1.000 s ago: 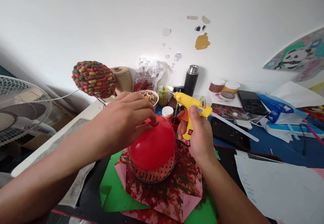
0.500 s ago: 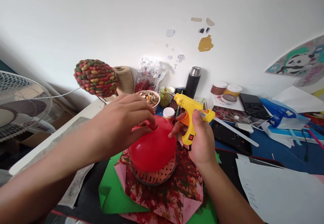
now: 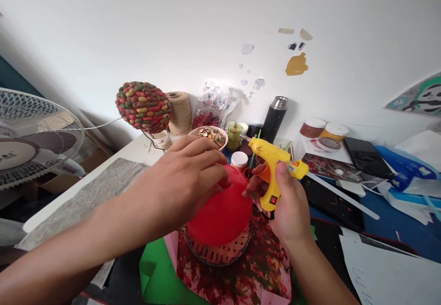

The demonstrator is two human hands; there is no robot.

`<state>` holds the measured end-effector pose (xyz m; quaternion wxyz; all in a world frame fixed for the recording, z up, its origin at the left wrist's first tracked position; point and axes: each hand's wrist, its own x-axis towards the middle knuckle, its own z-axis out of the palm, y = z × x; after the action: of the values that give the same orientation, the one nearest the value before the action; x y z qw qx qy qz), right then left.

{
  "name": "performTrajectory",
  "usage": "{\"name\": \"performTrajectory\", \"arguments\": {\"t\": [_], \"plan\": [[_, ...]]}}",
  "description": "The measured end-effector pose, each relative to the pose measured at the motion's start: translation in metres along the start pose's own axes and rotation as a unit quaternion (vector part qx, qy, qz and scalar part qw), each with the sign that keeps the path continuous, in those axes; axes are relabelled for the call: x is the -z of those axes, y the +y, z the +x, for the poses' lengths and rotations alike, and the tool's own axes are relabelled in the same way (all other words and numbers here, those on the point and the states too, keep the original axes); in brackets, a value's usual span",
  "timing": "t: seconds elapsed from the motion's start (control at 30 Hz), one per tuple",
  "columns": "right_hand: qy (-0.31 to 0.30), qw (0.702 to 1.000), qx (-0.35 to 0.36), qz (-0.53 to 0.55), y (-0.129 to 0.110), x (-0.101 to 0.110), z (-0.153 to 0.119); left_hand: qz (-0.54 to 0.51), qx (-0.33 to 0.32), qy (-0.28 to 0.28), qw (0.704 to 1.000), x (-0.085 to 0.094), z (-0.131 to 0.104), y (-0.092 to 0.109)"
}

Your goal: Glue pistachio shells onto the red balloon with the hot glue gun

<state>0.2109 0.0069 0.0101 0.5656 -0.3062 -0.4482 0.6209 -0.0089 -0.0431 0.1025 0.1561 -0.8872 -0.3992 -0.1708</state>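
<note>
On yellow glue gun point(image 3: 272, 152), label point(image 3: 292, 169) unreadable

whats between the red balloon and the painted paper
A basket: in the head view, the balloon sits in it, and the painted paper spreads beneath.

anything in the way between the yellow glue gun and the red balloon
No other object shows between the glue gun and the balloon, only hands: fingers of the right hand sit between the gun and the balloon's right side, and the left hand covers its upper left. The white-lidded jar sits farther back.
</note>
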Motion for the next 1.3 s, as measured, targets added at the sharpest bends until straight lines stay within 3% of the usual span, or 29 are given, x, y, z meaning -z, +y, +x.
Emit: {"name": "performTrajectory", "arguments": {"t": [0.23,0.9,1.3], "plan": [[0.014,1.0,-0.012,-0.005,0.002,0.002,-0.001,0.01,-0.01,-0.032,0.999,0.004,0.003,-0.001],[-0.01,1.0,-0.012,-0.019,-0.001,-0.003,-0.002,-0.014,-0.028,-0.038,0.999,0.001,0.006,-0.011],[-0.026,1.0,0.001,-0.007,0.004,-0.001,-0.004,-0.043,-0.007,-0.062,0.997,-0.001,0.008,-0.018]]}}
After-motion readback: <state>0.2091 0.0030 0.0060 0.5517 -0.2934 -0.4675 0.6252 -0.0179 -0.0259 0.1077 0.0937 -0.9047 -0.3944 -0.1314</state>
